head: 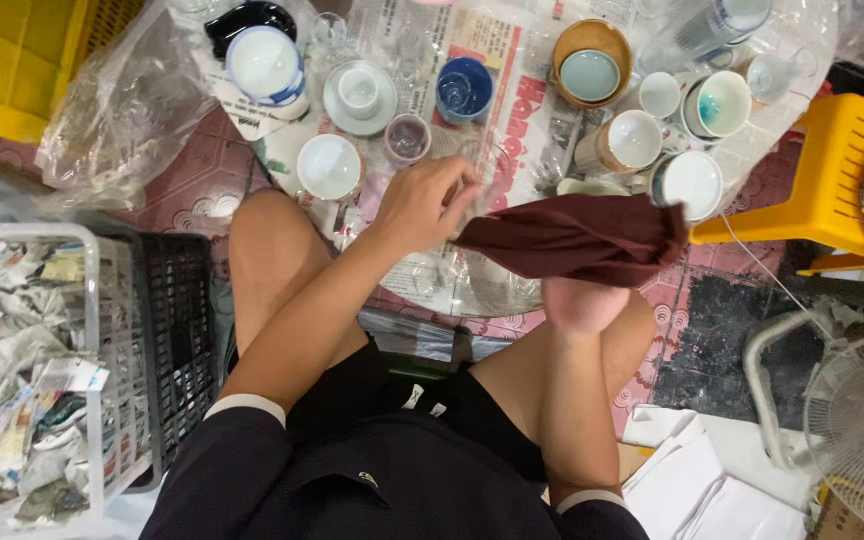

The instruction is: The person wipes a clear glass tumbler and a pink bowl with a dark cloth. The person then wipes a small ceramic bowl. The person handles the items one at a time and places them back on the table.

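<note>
**Dark red cloth stretched between two hands over a spread of cups**

Head view: in the centre of the frame the left hand pinches one end of a dark red cloth, fingers closed narrowly on its pointed corner. The right hand sits beneath the cloth's middle and is largely covered by it. It seems bunched into the fabric, but how its fingers are set cannot be told. Held this way, the cloth hangs clear of the knees and the floor, probably so it stays taut and ready to hand. Its long axis runs nearly level across the frame, the narrow tip pointing left toward the left hand and the wider, folded end pointing right.

Above it, across the upper frame, white and blue cups and small glasses stand on newspaper. A yellow stool is at the right, and a white basket of crumpled paper at the lower left.
</note>
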